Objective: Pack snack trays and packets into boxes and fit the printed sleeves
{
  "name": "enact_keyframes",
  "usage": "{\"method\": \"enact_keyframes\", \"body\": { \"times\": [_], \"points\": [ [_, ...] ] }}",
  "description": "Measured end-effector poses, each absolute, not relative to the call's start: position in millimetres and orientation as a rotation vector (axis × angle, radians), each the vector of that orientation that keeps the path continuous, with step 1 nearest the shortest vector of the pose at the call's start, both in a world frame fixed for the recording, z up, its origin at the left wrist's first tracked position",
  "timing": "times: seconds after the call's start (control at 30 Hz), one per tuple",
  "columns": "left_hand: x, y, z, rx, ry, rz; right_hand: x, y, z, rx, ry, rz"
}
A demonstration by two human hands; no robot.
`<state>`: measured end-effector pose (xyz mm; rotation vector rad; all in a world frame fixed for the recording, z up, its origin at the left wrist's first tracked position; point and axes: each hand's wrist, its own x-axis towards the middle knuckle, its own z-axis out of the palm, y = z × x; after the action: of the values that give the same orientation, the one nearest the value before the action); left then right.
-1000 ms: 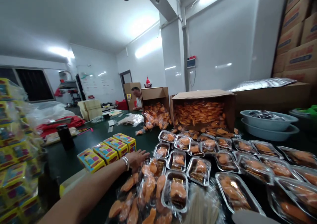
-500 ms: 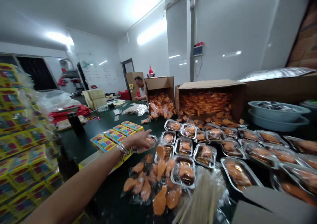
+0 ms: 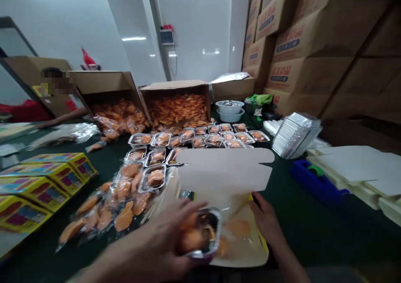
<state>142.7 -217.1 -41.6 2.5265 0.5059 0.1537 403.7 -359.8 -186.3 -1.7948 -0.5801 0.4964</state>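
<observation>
Left hand (image 3: 150, 237): curled around a foil tray (image 3: 200, 233) of orange food, gripping it from the side; motion blur softens the fingers and the tray's contents.
Right hand (image 3: 266, 220): fingers spread and open, resting against the edge of a card carton (image 3: 225, 183), not closed on anything.
Foil tray: held low over the carton's near end, close to the camera.
Card carton: pale, unfolded and lying open on the table, its lid flap reaching away; orange pieces show on the inner card at the near end, and one yellow edge shows beside the right hand.
Table: a dark green work surface (image 3: 300, 237) runs under everything.
Beside the carton: a bundle of wooden sticks (image 3: 166, 195) lies against its left edge, next to clear bags of orange pieces (image 3: 103, 212) and rows of sealed trays (image 3: 200, 141).
Far side: two brown cardboard boxes (image 3: 175, 103) lie tipped open, spilling orange pieces; a co-worker's arm (image 3: 62, 118) reaches along the table beyond them.
Left side: yellow printed boxes (image 3: 46, 183) sit in a row.
Right side: a stack of empty foil trays (image 3: 296, 135), a blue tape dispenser (image 3: 316, 183), flat white card sheets (image 3: 351, 166), two stacked bowls (image 3: 229, 109), and piled cartons (image 3: 300, 45) behind.
</observation>
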Motion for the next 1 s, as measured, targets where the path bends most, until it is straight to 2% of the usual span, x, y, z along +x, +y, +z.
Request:
{"method": "enact_keyframes", "body": {
  "times": [0.03, 0.23, 0.33, 0.4, 0.47, 0.57, 0.6, 0.7, 0.8, 0.9, 1.0],
  "points": [
    [167, -230, -53, 2.588, 0.387, 0.052, 403, -361, -184, -1.778, -0.608, 0.497],
    [254, -234, -142, 2.847, 0.246, 0.217, 404, -362, -182, -1.739, -0.654, 0.477],
    [255, -232, -158, 2.862, 0.270, 0.153, 406, -362, -194, -1.705, -0.658, 0.531],
    [240, -231, -153, 2.860, 0.303, 0.206, 413, -368, -202, -1.619, -0.666, 0.578],
    [213, -221, -137, 2.770, 0.449, 0.416, 427, -377, -204, -1.597, -0.580, 0.526],
    [174, -184, -111, 2.345, 0.912, 0.815, 453, -389, -183, -1.739, -0.550, 0.272],
    [167, -169, -103, 2.207, 1.003, 0.850, 461, -391, -170, -1.803, -0.627, 0.191],
    [167, -136, -91, 2.093, 0.934, 0.708, 472, -384, -127, -1.966, -0.939, 0.132],
    [185, -141, -86, 2.120, 0.884, 0.573, 461, -371, -99, -2.065, -1.022, 0.152],
    [197, -177, -82, 2.258, 1.076, 0.492, 435, -369, -98, -2.058, -1.059, 0.272],
    [188, -213, -95, 2.375, 0.938, 0.514, 411, -382, -116, -2.001, -1.076, 0.242]
  ]
}}
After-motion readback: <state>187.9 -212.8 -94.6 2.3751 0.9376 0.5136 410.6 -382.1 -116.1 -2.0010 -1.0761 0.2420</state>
